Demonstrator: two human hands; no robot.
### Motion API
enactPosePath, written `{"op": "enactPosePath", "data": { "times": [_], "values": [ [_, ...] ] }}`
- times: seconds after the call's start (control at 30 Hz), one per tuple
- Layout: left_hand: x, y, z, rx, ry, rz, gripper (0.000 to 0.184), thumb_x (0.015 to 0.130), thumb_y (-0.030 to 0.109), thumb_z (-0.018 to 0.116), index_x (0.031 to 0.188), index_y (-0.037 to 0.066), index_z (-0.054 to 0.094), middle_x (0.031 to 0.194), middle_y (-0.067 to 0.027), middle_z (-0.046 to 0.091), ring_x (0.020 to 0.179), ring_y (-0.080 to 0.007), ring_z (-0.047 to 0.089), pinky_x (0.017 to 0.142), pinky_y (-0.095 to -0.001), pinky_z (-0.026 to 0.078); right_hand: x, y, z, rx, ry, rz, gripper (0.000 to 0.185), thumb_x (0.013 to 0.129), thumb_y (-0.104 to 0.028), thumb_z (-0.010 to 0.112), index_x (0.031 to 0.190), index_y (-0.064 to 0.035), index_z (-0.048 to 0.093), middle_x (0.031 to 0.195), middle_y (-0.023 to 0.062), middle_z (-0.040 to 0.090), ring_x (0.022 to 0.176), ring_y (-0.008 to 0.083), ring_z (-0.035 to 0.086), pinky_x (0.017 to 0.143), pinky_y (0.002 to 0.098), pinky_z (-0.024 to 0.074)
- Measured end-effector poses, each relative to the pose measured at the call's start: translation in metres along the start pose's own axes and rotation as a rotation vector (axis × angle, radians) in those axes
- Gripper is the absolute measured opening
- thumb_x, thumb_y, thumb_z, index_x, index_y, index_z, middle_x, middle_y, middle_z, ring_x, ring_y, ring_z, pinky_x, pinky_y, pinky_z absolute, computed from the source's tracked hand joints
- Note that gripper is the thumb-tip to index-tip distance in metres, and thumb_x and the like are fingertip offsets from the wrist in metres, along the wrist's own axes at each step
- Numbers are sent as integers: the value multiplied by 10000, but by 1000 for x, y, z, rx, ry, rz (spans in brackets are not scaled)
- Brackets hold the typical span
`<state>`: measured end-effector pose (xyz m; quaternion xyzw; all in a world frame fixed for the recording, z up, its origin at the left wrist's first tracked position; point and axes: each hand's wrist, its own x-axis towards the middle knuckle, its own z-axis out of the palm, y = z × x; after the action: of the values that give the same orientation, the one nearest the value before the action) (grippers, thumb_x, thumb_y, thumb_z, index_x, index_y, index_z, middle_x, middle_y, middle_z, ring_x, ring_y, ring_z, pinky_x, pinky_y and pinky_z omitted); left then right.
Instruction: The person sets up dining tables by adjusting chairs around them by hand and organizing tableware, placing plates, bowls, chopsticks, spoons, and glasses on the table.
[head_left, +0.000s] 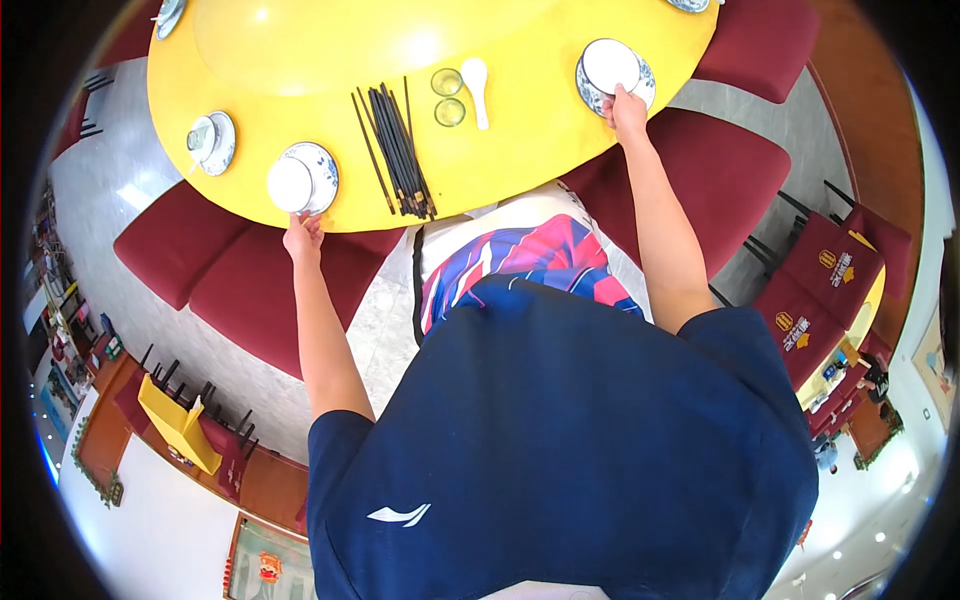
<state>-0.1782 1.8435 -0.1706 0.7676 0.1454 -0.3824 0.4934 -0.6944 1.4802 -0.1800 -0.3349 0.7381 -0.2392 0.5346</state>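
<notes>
My left hand [303, 238] grips the near rim of a white bowl [289, 184]. That bowl overlaps the left part of a blue-patterned plate [322, 175] at the table's edge. On the other side, my right hand [626, 112] has its fingers closed on the rim of another white bowl [609, 64], which is over a second blue-patterned plate [643, 88]. Whether either bowl rests on its plate or is slightly raised, I cannot tell. Between my hands lie a bundle of dark chopsticks [395, 150], two glasses [447, 82] and a white spoon [475, 88].
The round table has a yellow cover [520, 160]. At its left stands another place setting [212, 143] with a glass. Dark red chairs [700, 180] press close around the edge, including a left chair [270, 290]. More tables and chairs stand behind me.
</notes>
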Motion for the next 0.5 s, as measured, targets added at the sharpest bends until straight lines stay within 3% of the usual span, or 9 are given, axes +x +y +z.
{"op": "enactPosePath", "data": {
  "times": [0.17, 0.27, 0.33, 0.5],
  "values": [
    [6, 6, 5, -109, 13, -3, 412, 1004, 353, 483, 1070, -48, 550, 864, -170, 671, 622, -136, 568, 498, -236, 420, -22, -4, 12, 41, 0, -60, 394, 970, -329, 533, 768, 5, 589, 596, 53, 566, 447, 119, 483, 403, 277, 366],
    [10, 12, 8, -69, 43, 24, 348, 993, 283, 508, 1071, -55, 536, 866, -168, 673, 647, -143, 587, 509, -240, 439, -37, 0, 26, -35, -115, -117, 385, 959, -337, 557, 768, -6, 601, 582, 37, 557, 457, 109, 480, 411, 270, 359],
    [19, 14, 6, 34, 40, 93, 290, 977, 222, 523, 1038, -59, 559, 846, -157, 680, 627, -143, 590, 518, -242, 455, -43, 9, 41, -125, -161, -185, 344, 965, -330, 570, 780, -40, 579, 594, 7, 511, 436, 83, 412, 391, 251, 307],
    [17, 26, 2, 371, 110, 265, 289, 965, 205, 521, 910, -60, 621, 750, -121, 685, 576, -134, 591, 523, -257, 472, -51, 17, 75, -145, -239, -102, 360, 970, -338, 554, 763, -43, 570, 579, 21, 514, 432, 100, 431, 396, 275, 321]
  ]
}}
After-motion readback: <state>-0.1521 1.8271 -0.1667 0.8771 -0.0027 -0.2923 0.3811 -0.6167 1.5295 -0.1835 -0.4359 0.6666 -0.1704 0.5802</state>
